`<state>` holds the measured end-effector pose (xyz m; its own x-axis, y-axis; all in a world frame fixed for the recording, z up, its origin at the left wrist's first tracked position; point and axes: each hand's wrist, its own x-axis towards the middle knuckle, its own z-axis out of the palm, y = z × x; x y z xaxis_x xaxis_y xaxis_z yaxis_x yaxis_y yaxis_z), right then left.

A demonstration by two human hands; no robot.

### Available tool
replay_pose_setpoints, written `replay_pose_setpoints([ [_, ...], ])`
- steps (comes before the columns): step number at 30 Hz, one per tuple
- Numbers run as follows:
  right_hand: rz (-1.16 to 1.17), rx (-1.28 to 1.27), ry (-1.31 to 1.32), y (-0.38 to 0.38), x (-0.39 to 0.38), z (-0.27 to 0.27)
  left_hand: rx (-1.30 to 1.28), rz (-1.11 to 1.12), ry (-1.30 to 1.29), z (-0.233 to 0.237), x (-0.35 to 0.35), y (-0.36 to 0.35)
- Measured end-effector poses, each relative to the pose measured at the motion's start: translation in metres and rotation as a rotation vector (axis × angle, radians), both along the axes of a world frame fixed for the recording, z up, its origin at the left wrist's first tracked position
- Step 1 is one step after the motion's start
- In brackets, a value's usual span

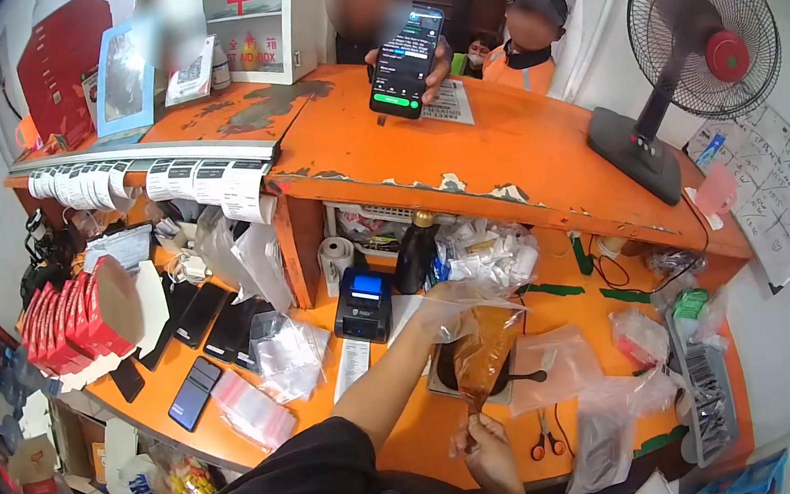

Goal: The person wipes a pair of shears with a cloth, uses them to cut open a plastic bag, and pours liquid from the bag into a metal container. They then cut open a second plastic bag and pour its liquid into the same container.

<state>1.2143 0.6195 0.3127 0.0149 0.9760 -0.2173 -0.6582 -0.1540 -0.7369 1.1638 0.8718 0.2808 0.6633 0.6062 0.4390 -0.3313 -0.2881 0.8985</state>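
Observation:
A clear plastic bag point(486, 345) with an orange-brown look is stretched between my two hands. My left hand point(446, 306) is at its upper end, closed on the plastic, with the fingers partly hidden by the film. At the lower end, the fingers of my right hand point(484, 445) pinch the gathered, narrow tip. Behind the bag lies a dark round pan-like thing point(445, 366), largely covered, with a black handle-like piece point(529, 377) sticking out to the right. Orange-handled scissors point(545, 440) lie just right of my right hand.
A black printer-like device point(364, 305), phones point(195, 392) and plastic bags point(289, 355) lie to the left. More bags point(598, 436) and a grey tray point(705, 385) are at right. On the raised counter point(350, 142) stands a fan point(703, 32); a person across holds a phone point(407, 61).

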Motion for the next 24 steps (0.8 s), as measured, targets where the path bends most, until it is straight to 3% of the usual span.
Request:
replay_pose_setpoints([
  [2, 0.002, 0.007, -0.105, 0.0, 0.001, 0.001, -0.231, -0.501, -0.605, 0.025, -0.006, -0.01],
  [3, 0.001, 0.007, -0.104, 0.0, 0.001, -0.001, -0.232, -0.502, -0.604, 0.04, -0.011, -0.018],
  [5, 0.009, -0.053, -0.155, 0.002, 0.001, -0.005, -0.333, -0.067, 0.088, 0.071, -0.02, -0.031],
  [6, 0.009, -0.044, -0.158, 0.005, 0.002, -0.006, -0.324, -0.066, 0.086, 0.061, -0.015, -0.022],
  [8, 0.017, -0.028, -0.176, 0.003, 0.001, -0.009, -0.583, -0.888, -0.736, 0.03, -0.004, -0.009],
  [12, -0.005, -0.048, -0.221, 0.0, -0.003, 0.0, -0.88, -0.923, -0.81, 0.025, -0.009, -0.014],
  [14, 0.009, -0.051, -0.225, 0.0, -0.004, 0.003, -0.367, -0.248, 0.027, 0.055, -0.024, -0.026],
  [15, 0.018, -0.052, -0.237, 0.001, -0.003, 0.002, -0.367, -0.242, 0.013, 0.05, -0.018, -0.024],
  [17, 0.003, -0.059, -0.209, 0.0, -0.001, -0.003, -1.136, -0.239, -0.438, 0.008, 0.001, -0.01],
  [18, 0.008, -0.062, -0.214, 0.001, 0.0, -0.004, -0.975, -0.45, -0.462, -0.059, 0.011, 0.027],
  [21, -0.005, -0.052, -0.242, 0.001, 0.0, -0.003, -0.383, -0.163, -0.442, 0.027, -0.011, 0.011],
  [24, 0.024, -0.041, -0.288, -0.001, -0.001, 0.002, -0.015, 0.075, -0.277, 0.038, -0.003, 0.015],
])
